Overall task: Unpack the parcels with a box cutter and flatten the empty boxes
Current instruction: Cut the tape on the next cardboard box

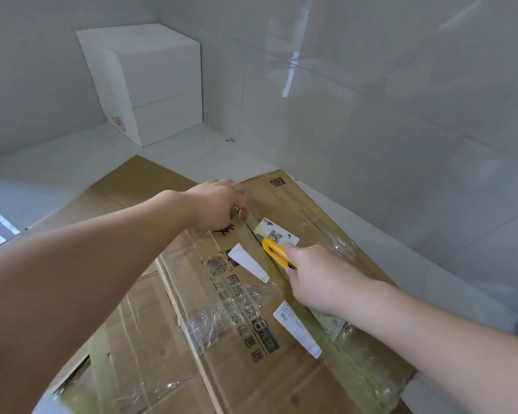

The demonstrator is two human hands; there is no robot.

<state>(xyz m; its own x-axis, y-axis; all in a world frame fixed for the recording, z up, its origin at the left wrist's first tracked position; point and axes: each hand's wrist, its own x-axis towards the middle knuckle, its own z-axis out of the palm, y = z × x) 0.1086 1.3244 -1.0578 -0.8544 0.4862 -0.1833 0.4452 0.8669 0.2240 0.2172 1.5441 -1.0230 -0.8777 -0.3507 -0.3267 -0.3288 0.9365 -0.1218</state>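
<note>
Mid-cut: right hand (317, 279) grips the yellow box cutter (277, 255) on the cardboard box's (192, 324) taped centre seam (253, 231); left hand (219, 204) pinches the far end. Next: run the blade along the seam, I'd guess.

Both arms reach forward; the left hand (219, 204) has its fingers curled downward, the right hand (314, 276) is clenched.

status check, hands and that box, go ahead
Right hand grips yellow box cutter, its tip on taped seam. Left hand steadies brown box at far end. Nothing blocking.
</note>
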